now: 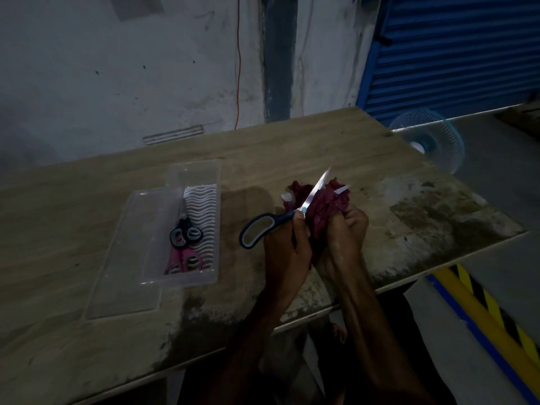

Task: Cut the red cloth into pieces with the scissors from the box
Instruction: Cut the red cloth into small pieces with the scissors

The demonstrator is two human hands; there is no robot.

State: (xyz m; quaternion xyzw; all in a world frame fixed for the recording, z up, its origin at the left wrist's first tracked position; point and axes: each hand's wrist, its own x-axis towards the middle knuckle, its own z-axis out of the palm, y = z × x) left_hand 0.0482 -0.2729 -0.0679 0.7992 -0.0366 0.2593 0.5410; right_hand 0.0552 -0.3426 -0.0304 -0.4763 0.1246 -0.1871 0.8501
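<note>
I see L hand fingers curled round scissors, R hand fingers bunching red cloth, box nearby w/ black pair, pink pair

Dim, underexposed scene; wide-angle bending at edges; fan motion-blurred; soft shadows on table.
</note>
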